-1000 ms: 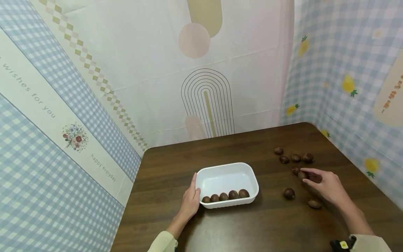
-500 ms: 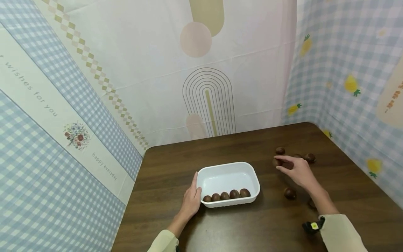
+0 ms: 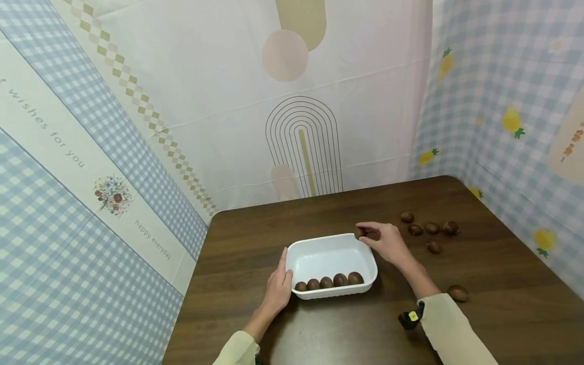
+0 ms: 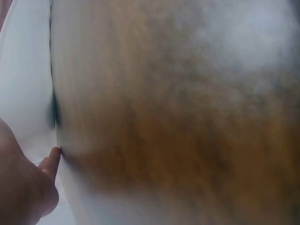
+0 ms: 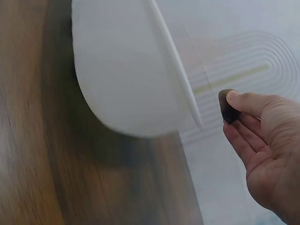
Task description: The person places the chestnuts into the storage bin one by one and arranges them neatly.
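Observation:
A white rectangular dish rests on the table, with a row of several brown chestnuts along its near inner side. At its left end my left hand presses against the outer wall, fingers straight and thumb at the rim. Over the far right corner of the dish, my right hand pinches one dark chestnut between thumb and fingertips. The right wrist view shows this chestnut beside the dish's rim. In the left wrist view, a fingertip lies at the dish's edge.
Loose chestnuts lie grouped at the right of the brown wooden table. Another single chestnut lies nearer, right of my right forearm. Patterned cloth hangs behind the table and along both sides.
My right hand has carried the pinched chestnut leftward from the loose group to the dish's far right corner. My forearm now covers one loose chestnut. The left hand and dish stay in place.

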### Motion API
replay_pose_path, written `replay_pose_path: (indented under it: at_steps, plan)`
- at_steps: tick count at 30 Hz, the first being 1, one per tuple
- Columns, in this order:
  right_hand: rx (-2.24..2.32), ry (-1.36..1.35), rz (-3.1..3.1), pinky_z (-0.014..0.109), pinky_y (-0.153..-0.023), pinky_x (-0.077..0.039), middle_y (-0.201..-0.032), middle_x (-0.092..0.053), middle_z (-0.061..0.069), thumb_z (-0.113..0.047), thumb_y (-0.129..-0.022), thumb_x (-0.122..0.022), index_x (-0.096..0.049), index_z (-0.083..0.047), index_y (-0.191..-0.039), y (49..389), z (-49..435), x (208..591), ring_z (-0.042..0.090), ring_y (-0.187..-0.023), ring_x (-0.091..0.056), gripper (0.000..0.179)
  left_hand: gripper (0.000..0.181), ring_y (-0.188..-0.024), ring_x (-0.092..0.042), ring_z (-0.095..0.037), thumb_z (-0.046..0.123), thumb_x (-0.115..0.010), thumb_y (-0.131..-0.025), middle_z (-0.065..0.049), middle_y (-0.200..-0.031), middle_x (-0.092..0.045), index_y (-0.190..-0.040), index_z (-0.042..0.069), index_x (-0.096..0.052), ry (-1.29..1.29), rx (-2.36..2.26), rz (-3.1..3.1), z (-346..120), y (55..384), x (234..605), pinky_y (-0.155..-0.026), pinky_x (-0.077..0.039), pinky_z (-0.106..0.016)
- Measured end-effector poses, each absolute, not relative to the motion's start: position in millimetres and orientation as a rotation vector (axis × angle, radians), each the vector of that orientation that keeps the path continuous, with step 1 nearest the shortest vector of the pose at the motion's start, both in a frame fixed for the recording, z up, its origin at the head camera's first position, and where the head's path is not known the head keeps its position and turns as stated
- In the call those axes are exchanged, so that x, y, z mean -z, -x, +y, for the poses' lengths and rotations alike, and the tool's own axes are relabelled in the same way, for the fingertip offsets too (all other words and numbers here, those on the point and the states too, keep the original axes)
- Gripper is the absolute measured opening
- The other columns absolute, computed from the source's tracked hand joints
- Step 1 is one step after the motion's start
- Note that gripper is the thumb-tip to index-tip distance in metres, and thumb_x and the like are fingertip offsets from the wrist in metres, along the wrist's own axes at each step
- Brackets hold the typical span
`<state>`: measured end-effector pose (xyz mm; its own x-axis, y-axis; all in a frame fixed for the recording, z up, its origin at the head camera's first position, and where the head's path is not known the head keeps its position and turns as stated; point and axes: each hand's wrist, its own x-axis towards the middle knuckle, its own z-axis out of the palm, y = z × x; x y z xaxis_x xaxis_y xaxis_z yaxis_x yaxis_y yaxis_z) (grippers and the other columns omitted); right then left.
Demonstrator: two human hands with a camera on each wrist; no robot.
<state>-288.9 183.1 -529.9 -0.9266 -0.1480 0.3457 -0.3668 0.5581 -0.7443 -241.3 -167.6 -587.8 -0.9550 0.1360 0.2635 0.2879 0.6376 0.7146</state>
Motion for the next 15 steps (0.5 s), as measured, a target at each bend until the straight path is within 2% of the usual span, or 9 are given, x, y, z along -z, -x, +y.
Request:
replay_pose_path:
  at_steps: [4,7,15]
  plan:
    - [-1.398,-0.442,-2.538,0.05,-0.086,-0.061,-0.124,-0.073,0.024,-0.001,-0.094,-0.078,-0.074,0.0,-0.131,290,161,530,0.04,-0.109,-0.073,0.037,0.064,-0.135,-0.058,-0.041,0.009,-0.048,-0.106,-0.025,-0.152,-0.055,-0.167,0.004,-0.03,0.34,1.209,-2.68,-168,242,588,-0.11,-0.045,-0.059]
    - [-1.446,-0.45,-2.534,0.05,-0.09,-0.059,-0.125,-0.073,0.023,0.002,-0.093,-0.078,-0.074,0.001,-0.129,289,146,529,0.04,-0.112,-0.072,0.036,0.065,-0.134,-0.059,-0.041,0.01,-0.048,-0.105,-0.025,-0.152,-0.056,-0.167,0.005,-0.03,0.338,1.202,-2.686,-167,242,588,-0.109,-0.046,-0.058]
    - [-1.475,-0.505,-2.516,0.043,-0.086,-0.061,-0.12,-0.076,0.019,0.002,-0.091,-0.08,-0.076,0.001,-0.125,290,99,534,0.037,-0.109,-0.074,0.034,0.064,-0.13,-0.061,-0.044,0.009,-0.048,-0.104,-0.027,-0.149,-0.058,-0.166,0.003,-0.032,0.359,1.184,-2.653,-168,242,589,-0.105,-0.048,-0.061]
